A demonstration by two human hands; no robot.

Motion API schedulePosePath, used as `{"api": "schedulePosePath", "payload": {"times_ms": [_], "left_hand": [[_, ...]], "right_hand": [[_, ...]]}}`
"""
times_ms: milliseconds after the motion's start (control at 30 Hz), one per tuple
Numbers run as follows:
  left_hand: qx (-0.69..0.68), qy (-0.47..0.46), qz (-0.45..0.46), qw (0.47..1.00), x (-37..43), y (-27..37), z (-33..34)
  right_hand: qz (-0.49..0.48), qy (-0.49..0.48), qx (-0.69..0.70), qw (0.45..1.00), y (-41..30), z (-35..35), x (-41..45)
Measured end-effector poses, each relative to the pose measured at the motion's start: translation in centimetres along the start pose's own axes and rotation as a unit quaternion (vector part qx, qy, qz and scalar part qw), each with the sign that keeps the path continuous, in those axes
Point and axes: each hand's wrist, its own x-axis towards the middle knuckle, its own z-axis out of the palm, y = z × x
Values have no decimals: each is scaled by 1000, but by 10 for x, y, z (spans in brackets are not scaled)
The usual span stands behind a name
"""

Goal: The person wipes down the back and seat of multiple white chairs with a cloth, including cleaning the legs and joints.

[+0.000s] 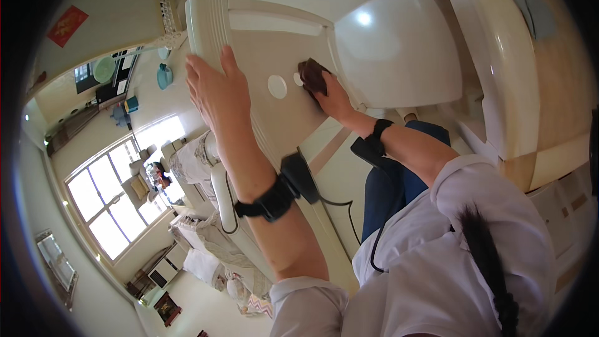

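A cream dining chair with a ridged top rail (206,23) is before me, seen from above. My left hand (219,91) grips that rail, its thumb on the ridged face and its fingers over the outer side. A bunched dark brown cloth (312,76) is in my right hand (334,98), pressed against the chair's back panel (276,51). One round cut-out (277,86) in the panel shows whole; the cloth partly covers another. Beyond the panel lies the glossy chair seat (398,51). Black straps with small boxes and cables are on both my forearms.
On the right is a glossy cream table (491,56) with a grey cloth (531,9) on it. Fabric-covered sofas (192,161) stand to the left, near a bright window (110,201). A teal container (164,76) is on the floor at the upper left.
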Motion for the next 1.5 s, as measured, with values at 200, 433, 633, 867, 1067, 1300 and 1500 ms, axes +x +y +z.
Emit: {"api": "schedulePosePath", "payload": {"times_ms": [200, 433, 633, 867, 1067, 1300, 1500], "left_hand": [[-47, -53, -83, 994, -83, -15, -26], [-41, -29, -56, 997, -126, -32, -35], [-105, -67, -48, 991, -152, -42, -46], [-421, -10, -94, 902, -167, -73, -40], [-478, 27, -80, 874, -165, -73, -27], [-535, 46, -82, 840, -169, -76, -44], [-453, 54, -39, 889, -166, -66, -42]], "right_hand": [[-86, -62, 37, 994, -11, -19, -35], [-107, -130, 32, 985, -43, -26, -75], [34, -162, 28, 986, -19, -64, -95], [-279, -88, 37, 955, -141, -30, -149], [-228, -21, 16, 973, -194, 10, -51], [-365, -118, -9, 924, -198, 4, -78], [-353, 32, -41, 934, -224, 32, 40]]}}
